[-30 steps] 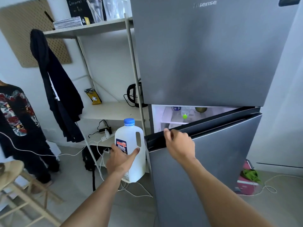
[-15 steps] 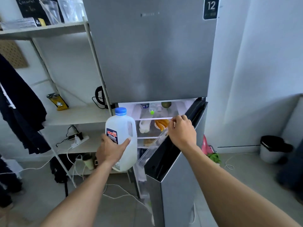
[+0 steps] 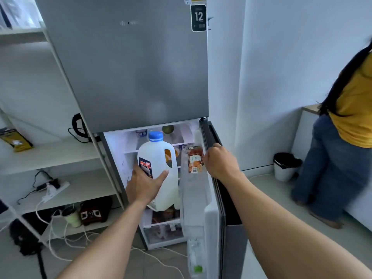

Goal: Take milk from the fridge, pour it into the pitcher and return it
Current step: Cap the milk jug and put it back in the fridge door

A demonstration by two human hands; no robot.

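A white milk jug (image 3: 159, 158) with a blue cap and a "meiji" label is upright in my left hand (image 3: 144, 186), which grips its lower side. The jug is in front of the open lower compartment of the grey fridge (image 3: 128, 67). My right hand (image 3: 220, 161) holds the top edge of the lower fridge door (image 3: 213, 198), which stands wide open to the right. Shelves with food show behind the jug. No pitcher is in view.
A door bin holds an egg carton (image 3: 194, 160) and a bottle lower down. A white shelf unit (image 3: 50, 156) with a kettle, power strip and cables stands left. A person in a yellow top (image 3: 346, 137) stands right, near a small bin (image 3: 285, 166).
The lower door has swung from nearly closed to wide open. My left hand has carried the jug rightward, from beside the fridge to in front of its open compartment.
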